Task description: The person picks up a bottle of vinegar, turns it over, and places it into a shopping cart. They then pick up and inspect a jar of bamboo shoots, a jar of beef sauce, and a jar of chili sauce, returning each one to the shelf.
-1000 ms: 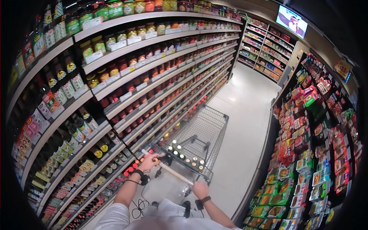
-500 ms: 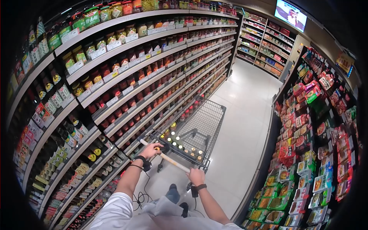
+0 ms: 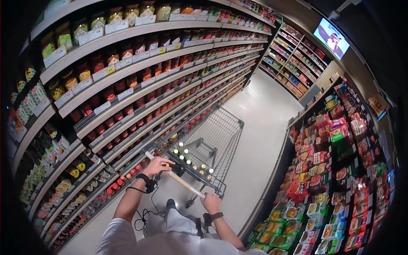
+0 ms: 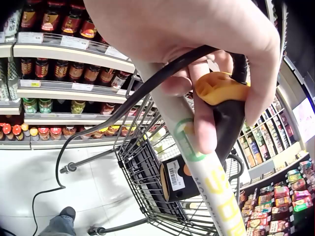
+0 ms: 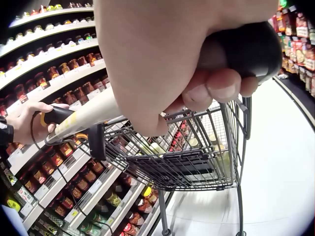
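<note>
A grey wire shopping cart (image 3: 221, 131) stands in front of the person, with its pale bar handle (image 3: 187, 185) across the near end. The left hand (image 3: 156, 166) holds the handle's left part, together with a black-and-orange object (image 4: 224, 91) that has a black cable. On the right, the right hand (image 3: 211, 203) grips the handle, its fingers curled round the black end (image 5: 253, 51). Several bottles with white caps (image 3: 181, 151) and gold caps (image 3: 202, 166) stand at the cart's near end. The left wrist view shows a black box (image 4: 176, 178) with a barcode label.
Shelves of jars (image 3: 127, 59) run along the left side, close to the cart. Packaged food racks (image 3: 314, 170) line the right. Pale floor (image 3: 259, 127) stretches between them toward far shelves (image 3: 293, 59). A foot (image 3: 171, 204) shows below the handle.
The head view has tilted, and the near left shelves look larger. Cart and handle appear farther left in it. Both hands stay on the handle, and the feet have changed position.
</note>
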{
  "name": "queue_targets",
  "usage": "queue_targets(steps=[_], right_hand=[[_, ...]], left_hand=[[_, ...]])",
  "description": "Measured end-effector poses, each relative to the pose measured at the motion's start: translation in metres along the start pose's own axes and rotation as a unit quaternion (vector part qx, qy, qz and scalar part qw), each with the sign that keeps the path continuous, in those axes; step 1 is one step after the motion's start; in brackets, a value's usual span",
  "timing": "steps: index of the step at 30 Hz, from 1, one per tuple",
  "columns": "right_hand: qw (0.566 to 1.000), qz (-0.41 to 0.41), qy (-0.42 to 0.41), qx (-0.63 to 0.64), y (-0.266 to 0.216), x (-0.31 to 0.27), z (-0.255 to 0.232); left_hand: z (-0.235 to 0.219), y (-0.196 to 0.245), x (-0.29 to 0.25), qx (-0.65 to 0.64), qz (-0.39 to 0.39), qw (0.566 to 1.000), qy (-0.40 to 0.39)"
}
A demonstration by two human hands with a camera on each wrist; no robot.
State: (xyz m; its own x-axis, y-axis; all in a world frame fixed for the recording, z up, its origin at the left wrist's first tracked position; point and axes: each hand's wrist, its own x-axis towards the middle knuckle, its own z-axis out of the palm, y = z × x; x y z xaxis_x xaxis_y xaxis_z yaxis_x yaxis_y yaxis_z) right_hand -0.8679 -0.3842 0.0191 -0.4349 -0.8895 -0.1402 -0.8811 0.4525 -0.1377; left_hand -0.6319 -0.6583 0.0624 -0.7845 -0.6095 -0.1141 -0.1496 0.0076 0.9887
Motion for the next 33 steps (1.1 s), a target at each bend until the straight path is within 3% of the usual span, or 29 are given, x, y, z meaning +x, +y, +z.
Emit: queue_targets(steps=[3, 4, 7, 11, 16, 19, 21, 23, 24, 28, 31, 33], right_hand=[[1.000, 0.009, -0.008, -0.016, 0.005, 0.015, -0.002], [1.000, 0.017, -0.021, -0.011, 0.007, 0.020, -0.003], [0.999, 0.001, -0.046, 0.003, 0.016, 0.034, -0.009], [0.986, -0.070, -0.141, 0.053, 0.038, 0.058, -0.020], [0.933, -0.151, -0.266, 0.192, 0.055, 0.091, -0.037], [0.875, -0.036, -0.401, 0.269, 0.044, 0.102, -0.069], [0.855, -0.035, -0.425, 0.295, 0.040, 0.110, -0.079], [0.839, -0.023, -0.459, 0.291, 0.043, 0.114, -0.071], [0.821, -0.022, -0.474, 0.319, 0.057, 0.118, -0.039], [0.779, -0.032, -0.465, 0.419, 0.053, 0.121, -0.029], [0.788, -0.039, -0.433, 0.436, 0.049, 0.118, -0.031], [0.848, -0.077, -0.363, 0.378, 0.046, 0.117, -0.038]], left_hand=[[-0.006, 0.005, 0.013, 0.062, 0.045, 0.997, -0.001], [-0.004, 0.005, 0.018, 0.021, 0.051, 0.998, 0.005], [-0.008, 0.000, 0.033, 0.018, 0.030, 0.999, 0.000], [-0.010, 0.018, 0.046, -0.029, -0.009, 1.000, -0.003], [-0.014, -0.012, 0.069, -0.138, -0.020, 0.990, -0.031], [-0.014, -0.019, 0.076, -0.112, -0.024, 0.993, -0.017], [-0.011, -0.013, 0.077, -0.156, -0.046, 0.986, -0.023], [-0.011, -0.004, 0.078, -0.146, -0.047, 0.988, -0.028], [-0.012, -0.005, 0.079, -0.144, -0.044, 0.988, -0.024], [-0.013, 0.013, 0.076, -0.122, -0.034, 0.992, -0.011], [-0.017, 0.018, 0.073, -0.096, -0.021, 0.995, -0.008], [-0.017, 0.011, 0.072, -0.157, -0.033, 0.987, 0.004]])
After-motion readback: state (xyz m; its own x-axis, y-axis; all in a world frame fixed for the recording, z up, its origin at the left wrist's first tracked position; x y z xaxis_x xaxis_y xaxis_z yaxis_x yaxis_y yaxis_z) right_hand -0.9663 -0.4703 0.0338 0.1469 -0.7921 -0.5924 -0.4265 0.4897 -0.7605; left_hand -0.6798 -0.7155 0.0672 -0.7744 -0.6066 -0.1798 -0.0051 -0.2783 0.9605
